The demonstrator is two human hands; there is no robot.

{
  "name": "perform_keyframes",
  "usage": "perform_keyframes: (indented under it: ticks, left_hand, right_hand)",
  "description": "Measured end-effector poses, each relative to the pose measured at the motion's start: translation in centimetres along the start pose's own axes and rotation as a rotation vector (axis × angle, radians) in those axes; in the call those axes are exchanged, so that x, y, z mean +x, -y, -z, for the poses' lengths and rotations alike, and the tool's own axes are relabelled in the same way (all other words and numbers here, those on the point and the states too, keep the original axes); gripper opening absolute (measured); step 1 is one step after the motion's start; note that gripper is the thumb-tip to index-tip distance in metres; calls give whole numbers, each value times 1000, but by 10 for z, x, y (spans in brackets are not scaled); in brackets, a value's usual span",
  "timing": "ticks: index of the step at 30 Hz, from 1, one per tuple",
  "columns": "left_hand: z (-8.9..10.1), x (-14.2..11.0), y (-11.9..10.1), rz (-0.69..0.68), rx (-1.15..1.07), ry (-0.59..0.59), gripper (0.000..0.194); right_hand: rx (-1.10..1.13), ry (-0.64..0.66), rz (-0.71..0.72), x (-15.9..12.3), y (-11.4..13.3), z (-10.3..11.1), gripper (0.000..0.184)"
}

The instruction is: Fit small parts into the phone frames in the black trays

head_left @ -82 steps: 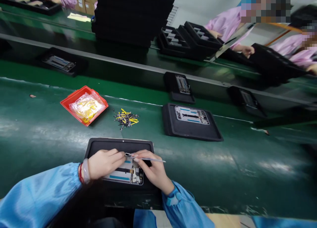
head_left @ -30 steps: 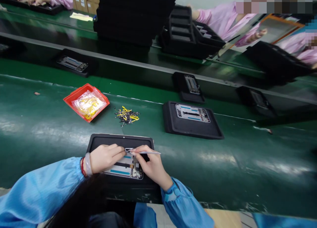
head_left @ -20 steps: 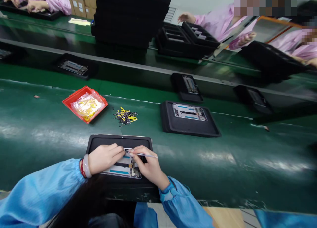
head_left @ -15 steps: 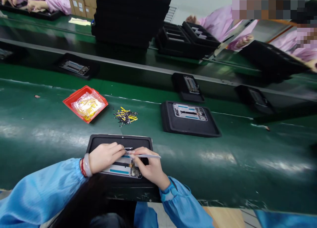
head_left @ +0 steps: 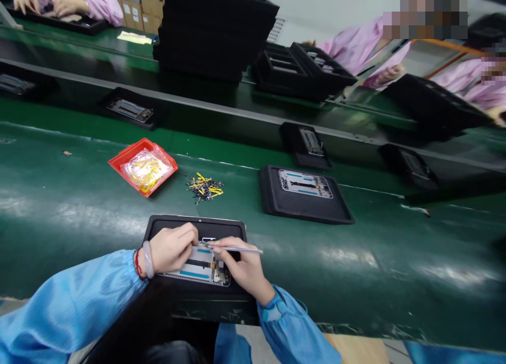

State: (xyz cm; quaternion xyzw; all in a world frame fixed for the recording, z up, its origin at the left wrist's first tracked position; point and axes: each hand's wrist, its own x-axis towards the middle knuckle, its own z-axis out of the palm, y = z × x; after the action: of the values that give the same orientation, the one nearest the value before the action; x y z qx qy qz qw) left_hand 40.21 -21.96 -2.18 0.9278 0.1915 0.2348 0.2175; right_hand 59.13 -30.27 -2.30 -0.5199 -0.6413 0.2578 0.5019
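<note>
In front of me an open phone housing with blue strips and a circuit board lies in a black foam tray. My left hand rests at the housing's upper left, fingers curled together at its far edge; what they pinch, if anything, is hidden. Between the thumb and fingers of my right hand is a pair of slim metal tweezers. Their tip points left, close to my left fingertips, over the upper edge of the housing. Small parts at the tip are too fine to make out.
Beyond the tray lie a pile of small yellow-and-black flex cables and a red bin of bagged yellow parts. Another foam tray with a phone housing stands right. More trays line the belt; co-workers in pink sleeves work behind.
The whole view has shifted slightly, so things appear a little further right. My left fingers have curled in more at the housing's upper edge. The tweezers remain in my right hand.
</note>
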Motion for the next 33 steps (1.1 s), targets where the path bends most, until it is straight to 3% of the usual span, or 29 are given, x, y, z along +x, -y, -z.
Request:
perform_keyframes:
  ticks: [4,8,13,16,20,33]
  left_hand:
    - [-1,1,1,88,-58,8,18]
    - [-4,1,2,91,-49,66,17]
    - [-6,3,3,100,50,176,17]
    - [-7,6,3,92,78,194,17]
    - [-8,9,3,81,103,213,15]
    - [-5,11,0,75,112,258,16]
  right_hand:
    - [10,-98,-100,12,6,6,12]
    - [89,-130,-100,63,20,-4,12]
    - [242,-108,-15,145,16,-53,13]
    - [223,7,-70,171,0,-83,18]
    - [219,57,-75,172,-16,-96,19]
    - [251,116,-117,147,-31,-77,24]
